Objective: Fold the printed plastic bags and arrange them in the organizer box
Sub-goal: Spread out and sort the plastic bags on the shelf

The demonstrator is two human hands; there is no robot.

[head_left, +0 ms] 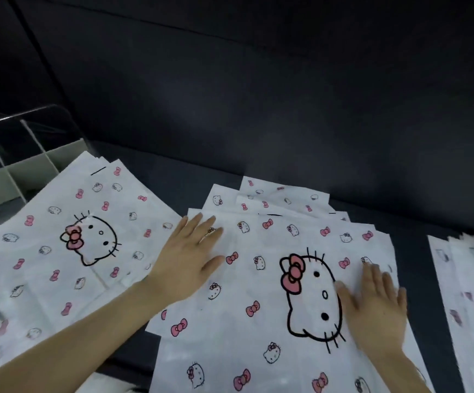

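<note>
On the middle bag (230,350), left hand (186,260) and right hand (371,307) press flat, grip released; organizer box (17,171) partly cropped.

Three stacks of printed plastic bags (230,350), bags per stack uncountable, one organizer box (31,168), left hand (187,259), right hand (377,310)

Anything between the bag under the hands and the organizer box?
Yes: another pile of bags lies flat between that bag and the organizer box, its far corner reaching the box's near edge.
</note>
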